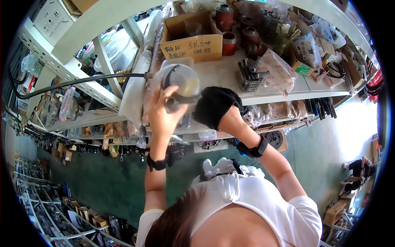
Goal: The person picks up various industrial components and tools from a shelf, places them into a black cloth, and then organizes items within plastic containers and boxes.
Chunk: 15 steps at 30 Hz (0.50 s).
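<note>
My left hand (163, 117) is closed on a round clear plastic container (190, 78), held up over the front edge of the shelf. Motion blurs the container, and something dark and something yellowish show through its wall. Black fuzzy cloth, like a mitt (217, 108), covers my right hand, so its fingers are hidden. That covered hand is just right of the container, at the shelf edge; whether the two touch I cannot tell. Dark bands circle both my wrists.
On the white shelf (224, 68) stand an open cardboard box (192, 41), red cylindrical parts (229, 43), a caddy of dark metal pieces (252, 76) and bagged parts (276, 70). A black cable (82, 79) crosses at left. Another person (358, 173) is at far right.
</note>
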Tool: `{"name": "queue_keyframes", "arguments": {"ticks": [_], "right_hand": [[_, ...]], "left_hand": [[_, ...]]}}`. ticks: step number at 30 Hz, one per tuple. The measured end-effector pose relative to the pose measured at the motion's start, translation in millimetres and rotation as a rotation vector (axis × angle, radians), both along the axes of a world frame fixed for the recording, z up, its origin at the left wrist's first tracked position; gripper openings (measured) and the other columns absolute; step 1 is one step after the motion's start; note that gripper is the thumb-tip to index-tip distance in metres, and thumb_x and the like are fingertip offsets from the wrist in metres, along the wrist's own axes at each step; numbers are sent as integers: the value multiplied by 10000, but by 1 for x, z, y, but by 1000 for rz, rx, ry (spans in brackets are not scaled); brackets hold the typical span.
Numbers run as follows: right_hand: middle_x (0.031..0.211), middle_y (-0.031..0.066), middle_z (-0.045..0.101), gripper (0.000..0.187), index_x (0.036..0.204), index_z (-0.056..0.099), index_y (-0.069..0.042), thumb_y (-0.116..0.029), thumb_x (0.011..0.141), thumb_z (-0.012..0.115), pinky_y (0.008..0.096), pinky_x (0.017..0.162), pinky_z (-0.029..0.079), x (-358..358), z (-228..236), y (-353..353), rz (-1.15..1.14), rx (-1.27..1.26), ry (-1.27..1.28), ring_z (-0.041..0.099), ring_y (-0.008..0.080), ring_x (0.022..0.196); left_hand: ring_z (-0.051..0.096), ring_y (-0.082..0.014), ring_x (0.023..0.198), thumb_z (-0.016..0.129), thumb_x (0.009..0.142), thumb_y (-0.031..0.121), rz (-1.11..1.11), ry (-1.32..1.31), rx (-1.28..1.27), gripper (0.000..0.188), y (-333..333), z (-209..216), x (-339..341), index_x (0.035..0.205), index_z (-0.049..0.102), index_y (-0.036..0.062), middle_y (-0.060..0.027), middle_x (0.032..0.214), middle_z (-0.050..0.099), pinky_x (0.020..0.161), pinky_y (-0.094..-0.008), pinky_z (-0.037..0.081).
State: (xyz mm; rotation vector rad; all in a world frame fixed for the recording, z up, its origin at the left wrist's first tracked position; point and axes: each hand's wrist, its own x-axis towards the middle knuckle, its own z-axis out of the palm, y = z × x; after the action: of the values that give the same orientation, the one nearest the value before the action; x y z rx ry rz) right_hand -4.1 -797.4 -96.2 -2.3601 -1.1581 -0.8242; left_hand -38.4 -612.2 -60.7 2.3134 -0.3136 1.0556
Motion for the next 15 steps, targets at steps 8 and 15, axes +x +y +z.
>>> {"name": "queue_keyframes", "arguments": {"ticks": [8, 15], "right_hand": [[680, 81, 536, 154, 617, 561, -80, -233, 615, 574, 337, 598, 412, -5, 4, 18, -118, 181, -48, 527, 248, 675], [712, 100, 545, 145, 640, 580, -75, -216, 642, 545, 346, 653, 423, -2, 4, 13, -166, -81, -100, 533, 269, 724]], "left_hand": [[577, -318, 928, 746, 539, 68, -80, 102, -48, 473, -14, -3, -1, 981, 587, 123, -142, 1168, 524, 756, -364, 481], [590, -277, 876, 740, 617, 100, -65, 126, -117, 392, 3, 8, 27, 975, 586, 63, -127, 960, 600, 772, -336, 459]]}}
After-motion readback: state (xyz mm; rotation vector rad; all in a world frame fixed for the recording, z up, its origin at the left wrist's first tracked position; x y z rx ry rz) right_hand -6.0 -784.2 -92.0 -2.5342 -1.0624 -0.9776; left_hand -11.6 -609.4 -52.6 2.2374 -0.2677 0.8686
